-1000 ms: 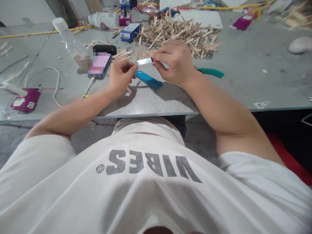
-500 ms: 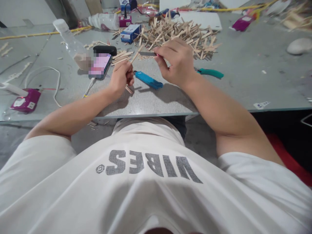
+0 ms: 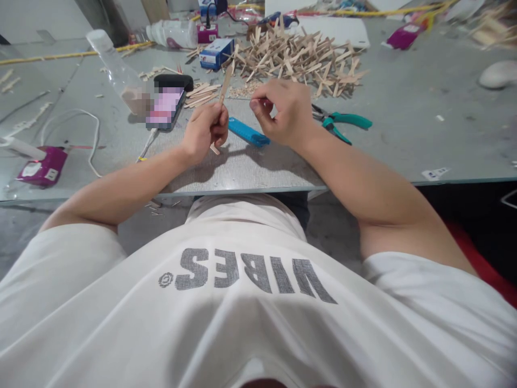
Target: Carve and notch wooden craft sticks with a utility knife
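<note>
My left hand point(image 3: 204, 132) is closed around a thin wooden stick point(image 3: 224, 85) that points up and away from me. My right hand point(image 3: 283, 114) hovers just to its right with thumb and fingers curled into a pinch; what they hold is hidden. Between and below the two hands, a blue knife handle point(image 3: 247, 132) lies on the grey table point(image 3: 404, 134). Green-handled pliers point(image 3: 343, 122) lie just right of my right hand.
A large pile of wooden sticks point(image 3: 294, 54) lies beyond the hands, with a few loose sticks point(image 3: 200, 96) beside a phone point(image 3: 165, 105). A plastic bottle point(image 3: 117, 70), a blue box point(image 3: 216, 53), a purple packet point(image 3: 40, 167) and a white cable point(image 3: 93, 141) are on the left.
My right hand has dropped toward me and the metal blade it held is no longer visible. The stick in my left hand has tipped more upright. The pliers' handles now show fully.
</note>
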Tool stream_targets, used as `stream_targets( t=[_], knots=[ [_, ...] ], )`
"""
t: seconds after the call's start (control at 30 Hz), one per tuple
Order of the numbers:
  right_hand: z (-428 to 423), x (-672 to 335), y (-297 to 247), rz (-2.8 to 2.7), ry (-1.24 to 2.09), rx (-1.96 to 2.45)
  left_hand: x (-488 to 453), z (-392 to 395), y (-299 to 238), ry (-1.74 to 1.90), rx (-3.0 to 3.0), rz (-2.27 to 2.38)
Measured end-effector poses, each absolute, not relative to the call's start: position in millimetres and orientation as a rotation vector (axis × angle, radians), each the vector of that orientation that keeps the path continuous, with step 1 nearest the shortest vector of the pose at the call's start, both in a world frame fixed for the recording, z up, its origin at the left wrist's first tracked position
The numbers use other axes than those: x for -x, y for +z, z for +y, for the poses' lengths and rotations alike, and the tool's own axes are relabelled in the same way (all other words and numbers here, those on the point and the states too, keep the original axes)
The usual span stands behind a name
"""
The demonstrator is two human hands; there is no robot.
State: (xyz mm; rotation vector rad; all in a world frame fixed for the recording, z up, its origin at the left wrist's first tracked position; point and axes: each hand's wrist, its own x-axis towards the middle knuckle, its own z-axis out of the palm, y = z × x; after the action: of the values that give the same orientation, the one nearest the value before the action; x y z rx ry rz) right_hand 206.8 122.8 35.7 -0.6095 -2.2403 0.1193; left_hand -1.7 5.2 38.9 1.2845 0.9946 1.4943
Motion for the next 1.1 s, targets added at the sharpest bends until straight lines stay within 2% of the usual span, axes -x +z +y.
stream_targets(
  t=[0.57, 1.1],
  knots=[
    [115, -210, 46, -2.283, 0.123, 0.570, -3, 7, 38, 1.524, -1.421, 1.427],
    [111, -208, 51, -2.234, 0.107, 0.624, 5, 22, 27, 1.492, -1.365, 1.465]
  ],
)
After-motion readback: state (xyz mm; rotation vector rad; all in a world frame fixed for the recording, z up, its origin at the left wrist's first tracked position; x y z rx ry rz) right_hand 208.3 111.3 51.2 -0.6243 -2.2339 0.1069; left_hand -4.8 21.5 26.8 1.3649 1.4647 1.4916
